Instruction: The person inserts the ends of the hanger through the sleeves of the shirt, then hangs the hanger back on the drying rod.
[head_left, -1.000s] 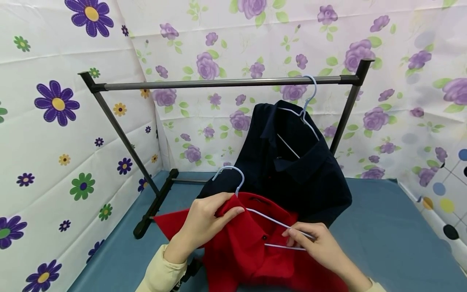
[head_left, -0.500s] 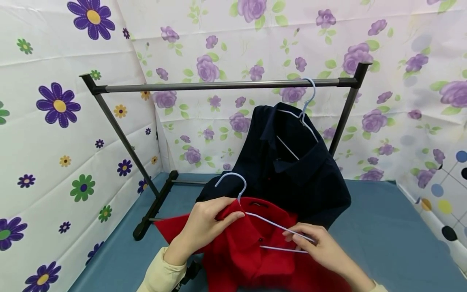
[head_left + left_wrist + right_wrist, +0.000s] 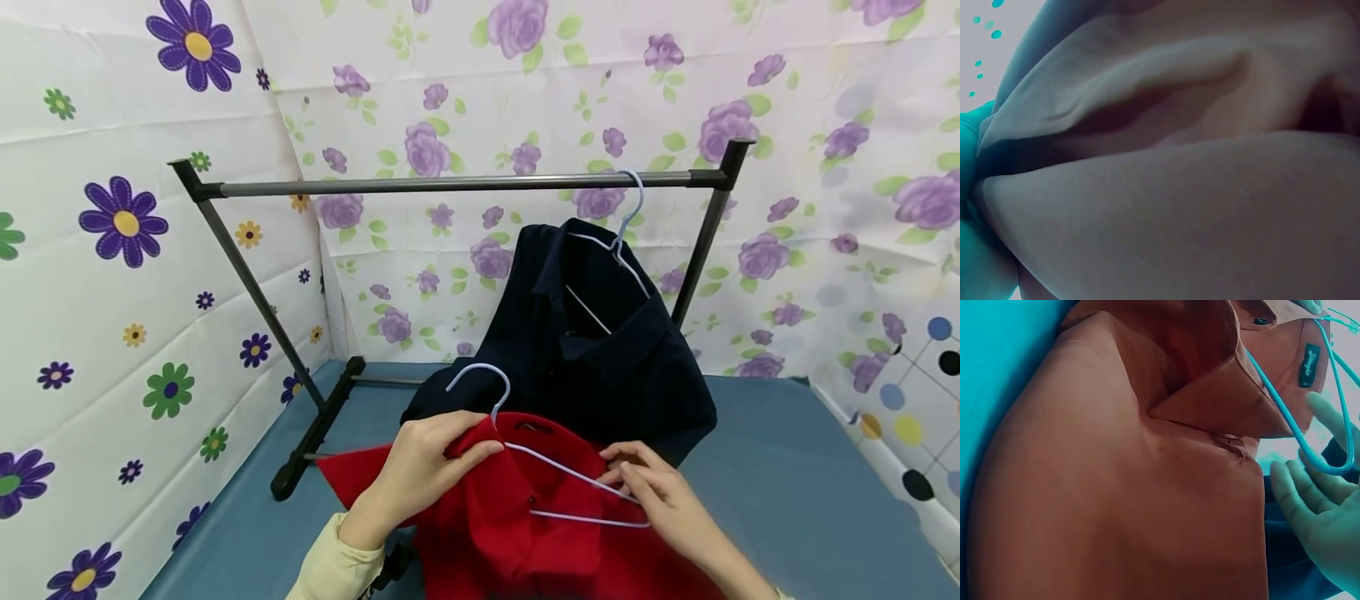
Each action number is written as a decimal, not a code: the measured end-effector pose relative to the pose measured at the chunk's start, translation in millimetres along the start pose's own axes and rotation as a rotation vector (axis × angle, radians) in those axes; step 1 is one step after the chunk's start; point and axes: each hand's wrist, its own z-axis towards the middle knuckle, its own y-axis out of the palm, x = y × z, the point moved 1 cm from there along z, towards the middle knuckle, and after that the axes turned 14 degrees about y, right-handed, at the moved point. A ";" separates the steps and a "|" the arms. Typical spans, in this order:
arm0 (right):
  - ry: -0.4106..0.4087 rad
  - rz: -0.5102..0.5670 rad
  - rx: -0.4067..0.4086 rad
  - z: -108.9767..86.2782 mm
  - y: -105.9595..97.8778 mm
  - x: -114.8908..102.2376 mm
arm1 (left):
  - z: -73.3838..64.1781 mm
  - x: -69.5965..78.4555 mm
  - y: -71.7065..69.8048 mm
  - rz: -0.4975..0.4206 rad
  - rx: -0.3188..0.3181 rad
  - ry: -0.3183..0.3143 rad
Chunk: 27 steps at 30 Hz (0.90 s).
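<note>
A red collared shirt (image 3: 502, 483) lies in front of me, with a pale lilac wire hanger (image 3: 573, 473) partly inside its neck. My left hand (image 3: 420, 462) pinches the collar's left side between thumb and fingers, just under the hanger's hook (image 3: 501, 385). The hanger's right end sticks out of the neck opening. Around that end is my right hand (image 3: 660, 500), its fingertips at the wire and collar edge. In the right wrist view its fingers (image 3: 1294, 494) look fairly straight and spread beside the hanger's bend. Shirt cloth (image 3: 1179, 212) fills most of the left wrist view.
A dark metal clothes rack (image 3: 442, 185) stands behind the shirt. A navy shirt (image 3: 630, 367) hangs from its bar on another hanger (image 3: 628, 208), right behind the red one. A blue cloth (image 3: 780, 475) covers the table, with flowered sheets (image 3: 420, 250) around it.
My right fingers have loosened from the hanger's wire and shifted up toward the collar edge. The left hand keeps its pinch on the collar. The head view has tilted up slightly.
</note>
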 end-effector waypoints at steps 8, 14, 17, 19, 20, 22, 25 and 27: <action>0.186 -0.016 -0.066 0.4 5.6 4.3 | -1.1 3.2 4.8 0.004 0.000 -0.032; 0.220 -0.076 -0.039 2.3 6.1 3.4 | -2.1 3.7 7.6 -0.003 0.003 -0.034; 0.193 -0.091 -0.036 2.6 6.0 3.3 | -2.1 4.3 7.6 -0.011 -0.001 -0.042; 0.174 -0.087 -0.047 3.2 5.2 3.3 | -1.7 4.7 7.5 -0.015 -0.003 -0.042; 0.174 -0.083 -0.056 3.6 4.7 3.4 | -1.6 4.9 7.4 -0.016 -0.004 -0.042; 0.195 -0.074 -0.077 4.0 3.3 3.2 | -1.4 5.2 7.4 -0.020 -0.004 -0.040; 0.259 -0.064 -0.147 3.8 1.0 2.2 | -1.8 5.6 7.5 -0.020 -0.002 -0.037; 0.310 -0.060 -0.202 4.0 -0.4 1.0 | -2.6 5.4 7.5 -0.017 0.000 -0.040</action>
